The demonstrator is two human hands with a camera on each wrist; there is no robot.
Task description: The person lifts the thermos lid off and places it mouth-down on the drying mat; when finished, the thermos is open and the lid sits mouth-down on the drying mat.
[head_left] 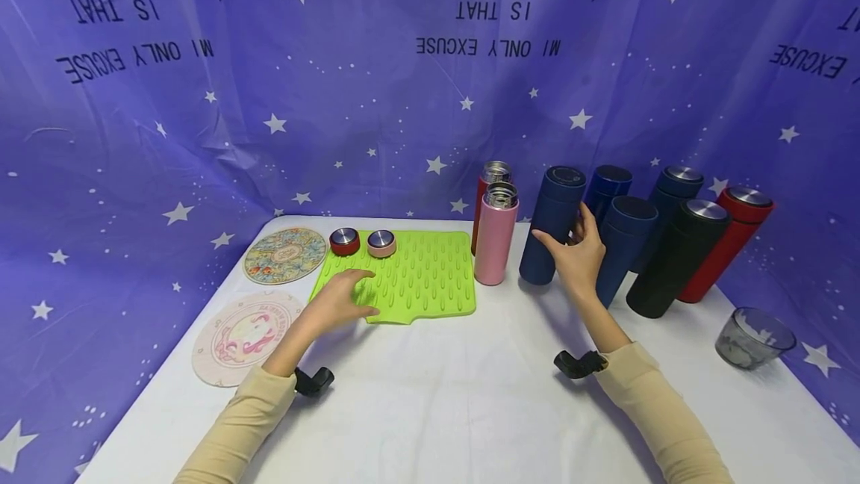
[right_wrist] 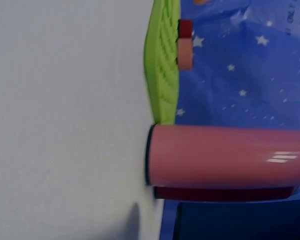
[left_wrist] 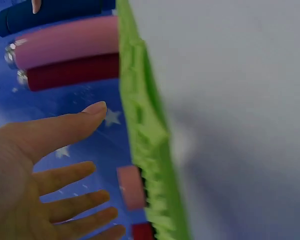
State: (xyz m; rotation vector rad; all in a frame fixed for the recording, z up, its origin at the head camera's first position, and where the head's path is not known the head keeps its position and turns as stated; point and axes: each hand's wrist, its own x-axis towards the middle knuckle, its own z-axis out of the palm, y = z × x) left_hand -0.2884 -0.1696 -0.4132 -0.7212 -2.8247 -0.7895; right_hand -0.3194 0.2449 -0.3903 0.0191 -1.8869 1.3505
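While a person's right hand point(head_left: 583, 254) is gripping a navy bottle point(head_left: 546, 234) between thumb and curled fingers, holding it roughly upright just clear of the white surface point(head_left: 457, 402), the left hand point(head_left: 337, 302) is hovering over the near left corner of a green mat point(head_left: 423, 278), fingers spread and grasping nothing. A pink bottle point(head_left: 496, 241) is standing lidless between the navy bottle and the mat, with an open red bottle point(head_left: 480, 204) showing behind it. Two silver-topped lids, one red point(head_left: 345, 245) and one pink point(head_left: 381, 246), are resting near the mat's far left corner. To the right, five more bottles, including a black one point(head_left: 675, 264), are standing in a cluster, with a glass cup point(head_left: 752, 338) sitting nearby. At far left, two round mats point(head_left: 245, 334) are lying flat; behind everything, a purple starry cloth point(head_left: 363, 73) is hanging.
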